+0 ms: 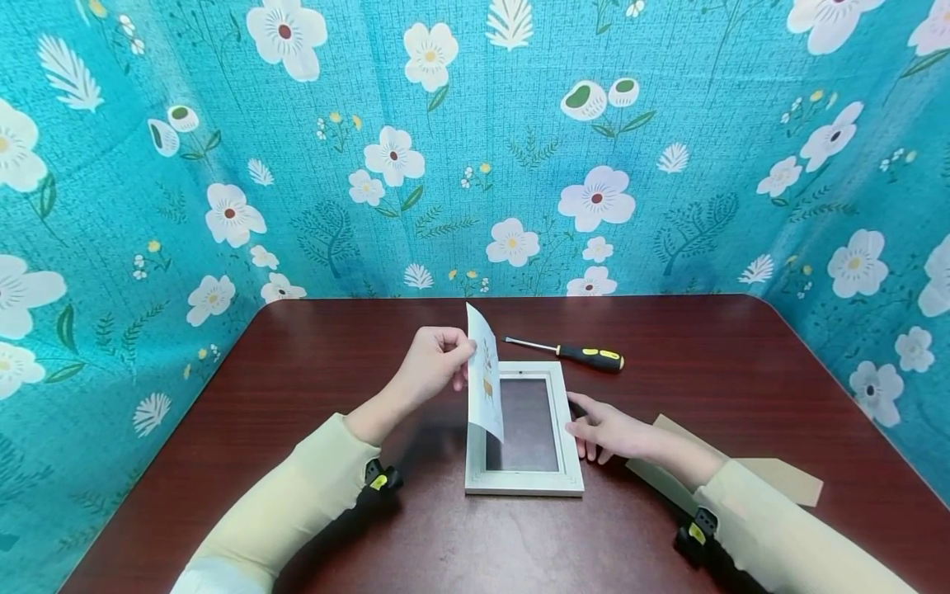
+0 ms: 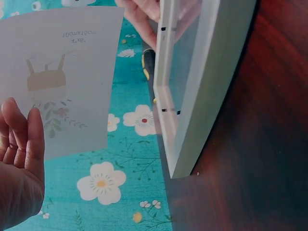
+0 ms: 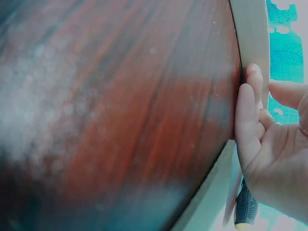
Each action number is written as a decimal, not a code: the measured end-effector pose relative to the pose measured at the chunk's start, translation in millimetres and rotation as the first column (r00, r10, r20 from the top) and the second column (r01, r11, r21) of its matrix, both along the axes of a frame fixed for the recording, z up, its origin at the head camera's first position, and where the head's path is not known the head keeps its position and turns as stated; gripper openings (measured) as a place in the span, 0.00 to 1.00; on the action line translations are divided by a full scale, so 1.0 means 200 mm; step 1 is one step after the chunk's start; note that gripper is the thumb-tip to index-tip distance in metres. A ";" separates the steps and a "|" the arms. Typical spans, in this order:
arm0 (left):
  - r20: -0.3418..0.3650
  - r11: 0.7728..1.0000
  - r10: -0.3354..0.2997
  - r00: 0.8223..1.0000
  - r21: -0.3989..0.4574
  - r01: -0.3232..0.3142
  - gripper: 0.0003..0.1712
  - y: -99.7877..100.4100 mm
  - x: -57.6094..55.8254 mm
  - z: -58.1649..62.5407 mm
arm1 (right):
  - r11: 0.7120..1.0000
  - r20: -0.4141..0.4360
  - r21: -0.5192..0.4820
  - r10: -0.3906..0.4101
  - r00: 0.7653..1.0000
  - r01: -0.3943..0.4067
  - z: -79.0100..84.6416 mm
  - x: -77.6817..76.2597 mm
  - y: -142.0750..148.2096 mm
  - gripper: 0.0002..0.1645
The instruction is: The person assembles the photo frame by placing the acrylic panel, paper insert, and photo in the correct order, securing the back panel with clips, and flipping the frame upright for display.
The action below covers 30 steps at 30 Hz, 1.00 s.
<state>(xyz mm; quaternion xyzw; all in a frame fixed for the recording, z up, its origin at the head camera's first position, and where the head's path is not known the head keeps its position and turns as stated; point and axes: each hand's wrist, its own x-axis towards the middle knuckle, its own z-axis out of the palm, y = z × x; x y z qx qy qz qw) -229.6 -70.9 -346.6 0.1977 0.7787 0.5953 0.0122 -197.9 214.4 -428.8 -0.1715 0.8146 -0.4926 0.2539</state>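
My left hand [image 1: 438, 356] pinches the upper left part of a thin white paper insert [image 1: 484, 375], which stands on edge over the left side of a white picture frame [image 1: 571, 466]. A potted plant and a size marking in reversed lettering show on the paper [image 2: 72, 96] in the left wrist view. The frame lies on the table, a dark surface showing through its opening. My right hand [image 1: 610, 429] holds the frame's right edge, thumb at the top rim and fingers along the outer side. In the right wrist view those fingers [image 3: 248, 103] lie low beside the frame.
A flathead screwdriver [image 1: 590, 356] with a black and yellow handle lies behind the frame. Brown board pieces [image 1: 779, 478] lie at the right, partly under my right forearm. The dark wooden table [image 1: 334, 330] ends at a blue flowered curtain [image 1: 460, 165].
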 end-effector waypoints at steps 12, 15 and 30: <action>-0.023 0.995 -0.046 0.999 -0.093 0.044 0.15 0.04 0.01 -0.07 | 1.000 0.002 0.011 -0.005 1.000 0.005 -0.01 -0.01 0.01 0.38; -0.012 0.990 -0.051 0.999 -0.135 0.049 0.16 0.06 0.01 -0.08 | 1.000 0.004 0.014 -0.007 1.000 0.006 -0.01 -0.01 0.01 0.38; 0.001 0.961 -0.033 0.999 -0.273 0.032 0.20 0.09 0.03 -0.11 | 1.000 0.011 0.003 -0.008 1.000 0.008 0.00 0.00 0.00 0.39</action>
